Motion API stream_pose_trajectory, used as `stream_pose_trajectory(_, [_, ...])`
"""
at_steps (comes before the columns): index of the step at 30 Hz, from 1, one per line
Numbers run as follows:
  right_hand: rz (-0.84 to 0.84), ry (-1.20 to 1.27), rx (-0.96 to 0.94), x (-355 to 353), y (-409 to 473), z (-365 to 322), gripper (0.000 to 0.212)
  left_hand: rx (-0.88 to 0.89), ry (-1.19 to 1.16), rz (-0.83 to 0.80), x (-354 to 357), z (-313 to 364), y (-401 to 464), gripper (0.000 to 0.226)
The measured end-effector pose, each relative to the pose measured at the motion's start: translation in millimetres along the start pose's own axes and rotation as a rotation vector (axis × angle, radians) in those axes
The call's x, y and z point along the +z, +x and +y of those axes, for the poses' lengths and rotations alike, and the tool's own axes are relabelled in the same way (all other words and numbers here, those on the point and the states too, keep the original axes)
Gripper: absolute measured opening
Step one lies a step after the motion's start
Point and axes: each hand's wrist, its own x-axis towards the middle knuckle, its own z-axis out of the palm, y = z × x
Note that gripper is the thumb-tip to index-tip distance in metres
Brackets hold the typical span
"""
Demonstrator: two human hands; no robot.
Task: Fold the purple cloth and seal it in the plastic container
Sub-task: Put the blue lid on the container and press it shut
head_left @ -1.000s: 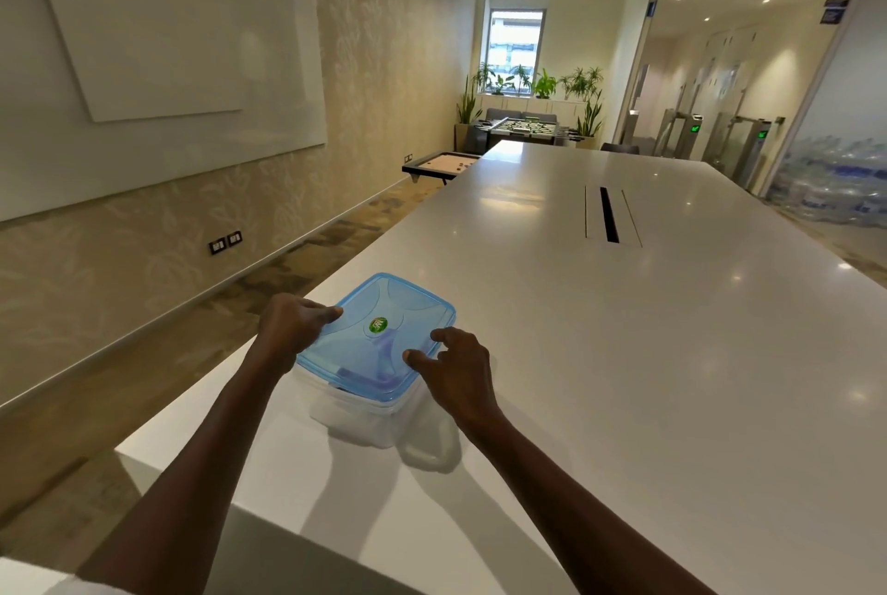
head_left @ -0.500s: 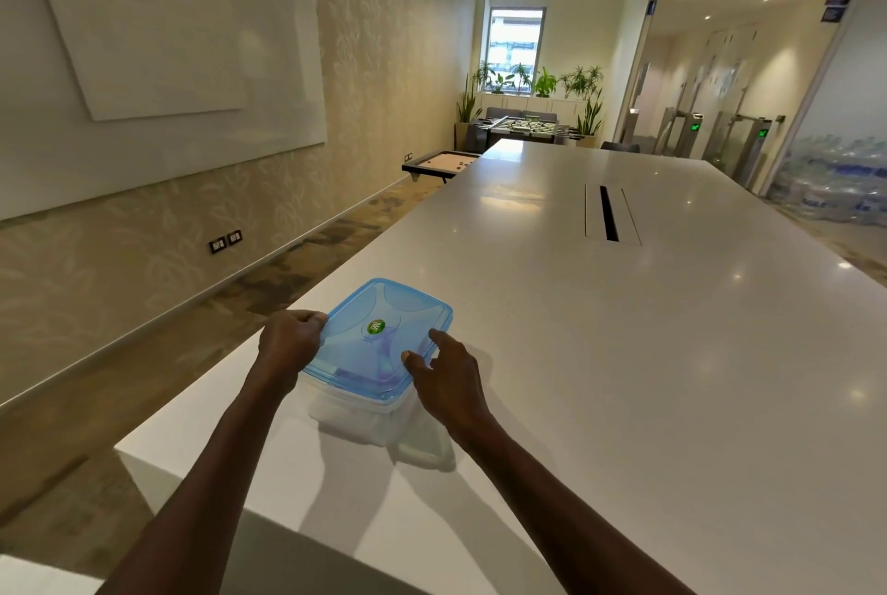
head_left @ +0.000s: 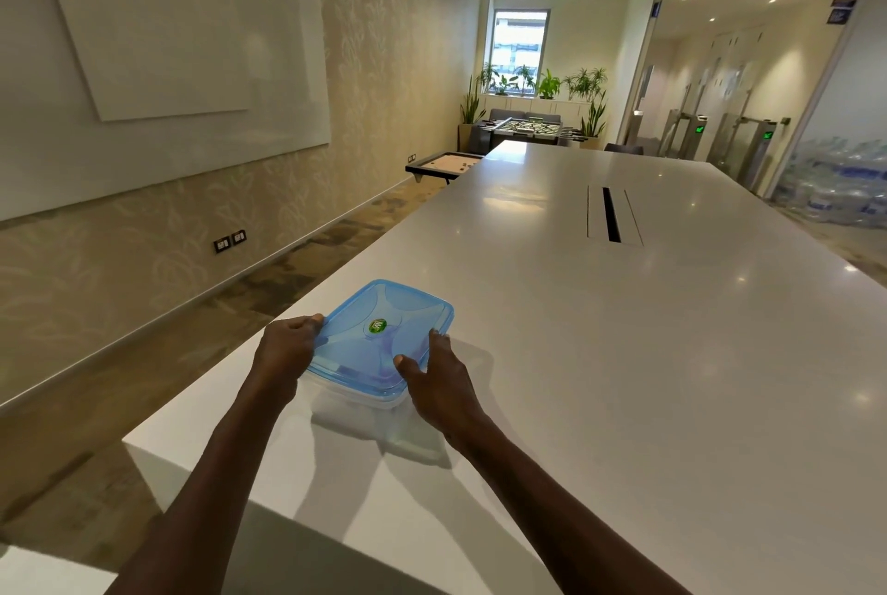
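A clear plastic container [head_left: 365, 414] stands near the left front corner of the long white table [head_left: 624, 330]. Its translucent blue lid [head_left: 384, 335], with a green round sticker in the middle, lies on top. My left hand [head_left: 288, 349] grips the lid's left edge, fingers curled over the rim. My right hand [head_left: 439, 378] holds the lid's right near edge, thumb on top and fingers along the side. The purple cloth is not visible; the lid and hands cover the container's inside.
The table's left edge and near corner lie close to the container. A black cable slot [head_left: 612, 215] sits in the table's middle. A small game table [head_left: 444, 162] stands on the floor at far left, with plants by the window behind.
Both hands slid from pressing on top of the lid to gripping its left and right edges. The lid now sits lower and flatter on the container.
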Motion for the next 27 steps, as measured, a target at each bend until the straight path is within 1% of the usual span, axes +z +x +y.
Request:
stream_pose_trajectory(4, [0.008,-0.004,0.029,3.3,-1.7,0.0,0.061,0.035,-0.014,0.025,0.3,-1.6,-4.4,0.025])
stream_pose_trajectory(8, [0.068,0.054,0.04,6.0,-3.7,0.9,0.059,0.017,-0.013,0.05,4.8,-1.1,-9.0,0.027])
stream_pose_trajectory(10, [0.061,0.137,0.093,3.1,-3.6,1.5,0.048,-0.024,0.044,0.091,7.0,0.6,-13.8,0.037])
stream_pose_trajectory(12, [0.028,0.231,0.184,-0.5,-2.8,2.6,0.037,-0.045,0.16,0.135,7.0,1.6,-15.8,0.047])
stream_pose_trajectory(15, [-0.01,0.316,0.257,-3.5,-1.6,1.9,0.032,-0.04,0.256,0.136,5.8,3.9,-16.0,0.055])
stream_pose_trajectory(18, [-0.018,0.328,0.245,-2.3,-1.7,0.2,0.024,-0.044,0.269,0.109,5.0,4.3,-16.7,0.054])
stream_pose_trajectory(23, [0.013,0.302,0.2,-0.2,-5.8,3.3,0.017,-0.024,0.194,0.066,3.2,3.5,-17.1,0.047])
stream_pose_trajectory(27, [0.027,0.297,0.176,0.4,-8.3,3.9,0.02,0.014,0.19,0.055,1.1,1.8,-19.4,0.043])
